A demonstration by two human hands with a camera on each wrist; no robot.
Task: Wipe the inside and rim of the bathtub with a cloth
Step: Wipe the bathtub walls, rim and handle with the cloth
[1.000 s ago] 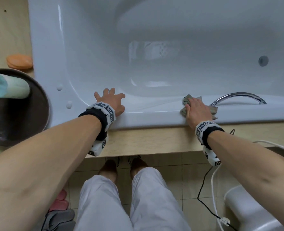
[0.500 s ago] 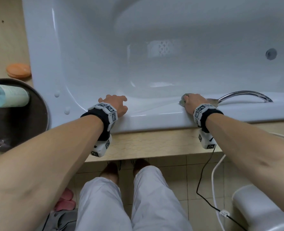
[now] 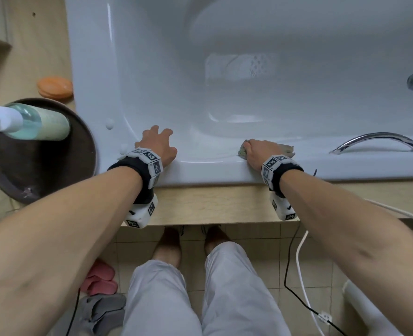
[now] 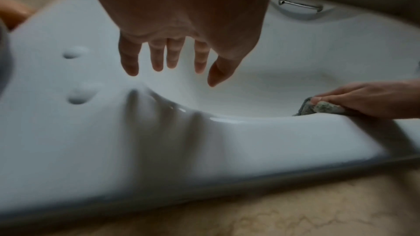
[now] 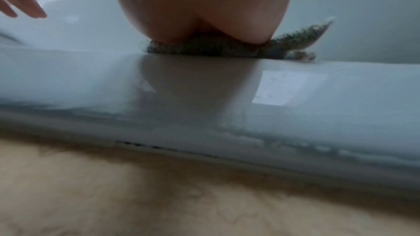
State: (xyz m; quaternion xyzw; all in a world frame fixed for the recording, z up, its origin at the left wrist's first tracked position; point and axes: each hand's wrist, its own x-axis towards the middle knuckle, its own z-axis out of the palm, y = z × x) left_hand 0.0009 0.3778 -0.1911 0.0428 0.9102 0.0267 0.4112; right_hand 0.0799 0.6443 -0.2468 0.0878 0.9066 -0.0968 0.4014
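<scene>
White bathtub (image 3: pixel 249 98) near rim: right hand (image 3: pixel 261 154) presses cloth (image 3: pixel 284 149) flat (finger curl unclear), left hand (image 3: pixel 158 147) fingers spread.

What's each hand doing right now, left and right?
Left hand: open, empty, fingers spread over the bathtub rim.
Right hand: fingers curled on the cloth, pressing it to the rim.

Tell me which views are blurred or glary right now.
Head: sharp, wide-angle bowing, soft glare inside the glossy white bathtub. Left wrist: dim, open left hand shadowing the rim. Right wrist: blurred, right hand on the grey-green cloth, window reflection.
</scene>
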